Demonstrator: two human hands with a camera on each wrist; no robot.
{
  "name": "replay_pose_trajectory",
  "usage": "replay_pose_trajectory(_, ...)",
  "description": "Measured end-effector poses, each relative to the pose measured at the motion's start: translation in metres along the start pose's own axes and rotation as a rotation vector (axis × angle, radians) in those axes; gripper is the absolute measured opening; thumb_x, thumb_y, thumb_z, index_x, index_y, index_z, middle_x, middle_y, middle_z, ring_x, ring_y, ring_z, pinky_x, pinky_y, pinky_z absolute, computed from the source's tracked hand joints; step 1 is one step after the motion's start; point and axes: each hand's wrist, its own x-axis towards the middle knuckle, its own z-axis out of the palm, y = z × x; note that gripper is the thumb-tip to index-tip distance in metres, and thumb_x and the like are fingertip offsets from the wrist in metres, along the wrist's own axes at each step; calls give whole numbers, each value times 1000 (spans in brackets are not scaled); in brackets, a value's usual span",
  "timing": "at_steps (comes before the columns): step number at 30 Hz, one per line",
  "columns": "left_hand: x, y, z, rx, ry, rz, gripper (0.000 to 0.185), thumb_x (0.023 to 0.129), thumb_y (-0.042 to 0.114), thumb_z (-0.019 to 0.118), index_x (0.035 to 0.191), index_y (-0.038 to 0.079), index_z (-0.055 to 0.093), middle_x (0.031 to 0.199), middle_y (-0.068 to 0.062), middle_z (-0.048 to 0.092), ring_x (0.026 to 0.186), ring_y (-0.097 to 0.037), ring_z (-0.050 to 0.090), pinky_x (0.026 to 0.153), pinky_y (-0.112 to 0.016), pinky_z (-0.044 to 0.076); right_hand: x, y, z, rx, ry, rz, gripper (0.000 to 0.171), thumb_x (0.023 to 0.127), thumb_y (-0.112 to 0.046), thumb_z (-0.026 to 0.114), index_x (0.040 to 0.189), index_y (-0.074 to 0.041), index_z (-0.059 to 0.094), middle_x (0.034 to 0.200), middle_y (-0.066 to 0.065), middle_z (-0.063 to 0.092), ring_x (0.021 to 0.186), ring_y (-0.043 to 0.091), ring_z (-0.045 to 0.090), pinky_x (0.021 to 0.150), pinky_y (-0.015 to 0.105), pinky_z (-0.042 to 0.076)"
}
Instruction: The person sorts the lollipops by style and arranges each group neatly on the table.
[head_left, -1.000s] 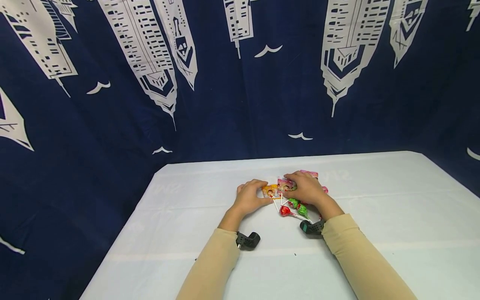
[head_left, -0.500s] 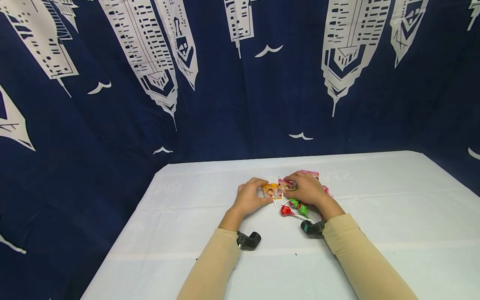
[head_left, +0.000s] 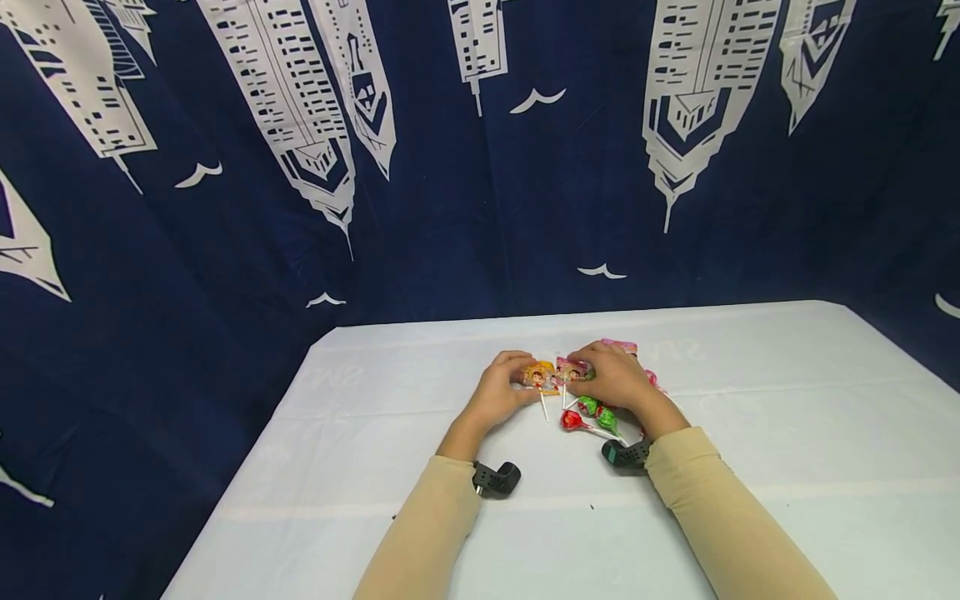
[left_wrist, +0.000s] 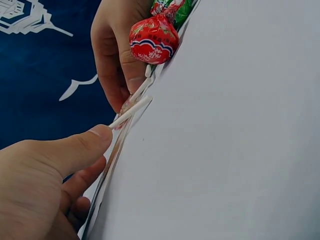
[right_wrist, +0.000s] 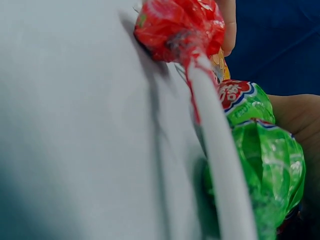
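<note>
Between the thumb and fingers of my left hand [head_left: 497, 392] is a flat lollipop in an orange wrapper [head_left: 538, 377], its white stick [left_wrist: 132, 111] poking out past the thumb in the left wrist view. Just right of it, my right hand [head_left: 617, 377] pinches a flat lollipop in a pink wrapper [head_left: 572, 369]; the fingers partly cover it. The two wrappers lie side by side, nearly touching. Below the right hand are a round red lollipop [head_left: 572, 420] and green-wrapped lollipops [head_left: 606, 417], large in the right wrist view, where the red one's stick crosses in front.
More pink-wrapped candy [head_left: 626, 347] shows behind the right hand, partly hidden. Everything lies on a white-covered table [head_left: 420, 375]. A dark blue printed cloth [head_left: 480, 217] hangs behind it. Each wrist wears a black device [head_left: 497, 479].
My left hand has shifted the orange-wrapped lollipop slightly away from me and turned it, so its stick now points more straight down. The right hand has stayed in place.
</note>
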Motion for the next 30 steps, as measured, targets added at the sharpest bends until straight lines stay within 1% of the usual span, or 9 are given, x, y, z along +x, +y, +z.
replay_pose_trajectory(4,1,-1,-2,-77,1,-19,54,78,6,77,128,4,59,137,-5,51,107,-19,60,93,-26,49,1,-1,0,-3,1,0,57,80,-41,72,127,-11,61,129,16,58,120,40,52,98,62,38)
replay_pose_trajectory(8,1,0,-4,-124,7,-15,54,77,2,76,128,1,58,138,-7,50,106,-20,59,92,-28,50,1,-2,0,-6,8,-11,56,80,-41,72,127,-11,61,128,16,58,119,40,53,98,61,38)
replay_pose_trajectory(14,-1,4,-10,-107,29,-9,52,80,2,73,129,0,58,137,-7,50,103,-16,57,88,-25,49,2,-1,0,-9,7,-11,56,81,-41,71,127,-11,61,129,17,58,120,40,52,99,61,38)
replay_pose_trajectory(17,-1,4,-15,-135,39,-24,51,80,0,72,129,0,58,138,-7,49,102,-17,57,88,-25,50,1,-1,2,-10,6,-2,56,80,-41,71,127,-12,62,130,17,58,121,39,51,99,61,37)
replay_pose_trajectory(21,0,0,-21,-177,37,-78,52,81,1,72,131,2,57,141,-4,47,106,-19,57,90,-28,51,0,1,4,-8,5,-4,56,80,-42,71,127,-13,62,130,16,58,122,39,51,99,62,37)
replay_pose_trajectory(24,-1,-3,-26,-175,38,-104,53,81,0,72,132,3,56,142,-3,46,106,-20,56,90,-29,51,-1,1,4,-12,8,-6,56,80,-42,71,127,-13,61,130,15,58,122,39,50,100,62,37)
replay_pose_trajectory(26,-1,-6,-32,-179,41,-102,53,81,-2,72,131,1,56,143,-5,46,107,-22,56,89,-31,51,-2,1,2,-16,9,-8,56,80,-42,71,127,-13,61,130,16,58,122,39,50,99,63,36)
replay_pose_trajectory(30,-4,-13,-46,-168,51,-109,53,81,-2,71,132,-1,55,143,-8,45,110,-25,56,92,-35,51,-3,0,0,-14,5,-7,56,81,-41,71,128,-12,60,130,17,57,123,40,50,100,63,35)
